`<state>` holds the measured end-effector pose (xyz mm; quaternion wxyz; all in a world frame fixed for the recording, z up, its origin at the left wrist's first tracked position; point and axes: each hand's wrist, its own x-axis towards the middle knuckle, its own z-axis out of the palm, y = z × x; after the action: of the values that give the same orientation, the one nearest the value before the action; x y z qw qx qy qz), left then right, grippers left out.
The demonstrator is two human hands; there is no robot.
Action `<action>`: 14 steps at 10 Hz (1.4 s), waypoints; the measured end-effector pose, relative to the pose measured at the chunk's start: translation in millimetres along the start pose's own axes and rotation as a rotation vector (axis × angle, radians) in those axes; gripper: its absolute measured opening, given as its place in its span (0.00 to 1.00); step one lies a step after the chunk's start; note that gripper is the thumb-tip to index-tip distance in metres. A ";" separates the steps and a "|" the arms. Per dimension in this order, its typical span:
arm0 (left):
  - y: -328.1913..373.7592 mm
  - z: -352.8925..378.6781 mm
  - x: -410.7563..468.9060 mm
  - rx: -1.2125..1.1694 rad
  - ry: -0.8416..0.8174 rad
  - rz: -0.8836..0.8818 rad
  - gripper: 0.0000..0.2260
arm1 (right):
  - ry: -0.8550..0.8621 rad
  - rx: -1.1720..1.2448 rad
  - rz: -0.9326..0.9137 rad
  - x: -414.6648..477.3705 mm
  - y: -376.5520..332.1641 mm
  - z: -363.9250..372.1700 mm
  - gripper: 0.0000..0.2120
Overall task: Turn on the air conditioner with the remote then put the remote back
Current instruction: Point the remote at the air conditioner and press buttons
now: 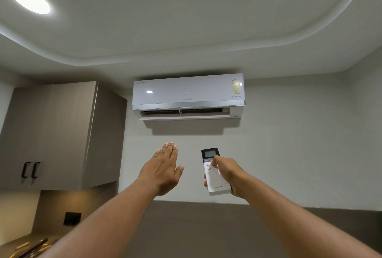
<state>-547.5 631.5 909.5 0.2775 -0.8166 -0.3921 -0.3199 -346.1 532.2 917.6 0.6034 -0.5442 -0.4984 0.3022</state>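
A white wall-mounted air conditioner hangs high on the wall ahead, its lower flap swung open and a faint display lit on its front. My right hand grips a white remote with a dark screen at its top, pointed up at the unit, thumb resting on the buttons just below the screen. My left hand is raised flat beside it, fingers straight and together, palm facing away, holding nothing.
A grey wall cabinet with two black handles hangs at the left. Below it a dark switch plate sits on the backsplash, above a counter corner. A dark panel covers the lower wall. Round ceiling lights glow overhead.
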 end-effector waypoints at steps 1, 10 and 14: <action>1.9 -0.4 -0.7 -0.004 -0.005 0.001 0.31 | 0.000 -0.003 0.002 -2.1 0.1 -0.5 0.12; 19.0 -17.1 -6.5 -0.018 -0.007 0.015 0.32 | 0.060 -0.058 0.045 -24.0 -13.7 -3.1 0.08; 24.3 -33.5 -18.5 -0.035 -0.036 -0.007 0.29 | 0.097 -0.041 0.088 -37.1 -18.6 -1.6 0.07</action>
<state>-546.9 586.3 912.4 0.2550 -0.8257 -0.3943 -0.3126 -359.8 493.8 925.5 0.6018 -0.5919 -0.4500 0.2916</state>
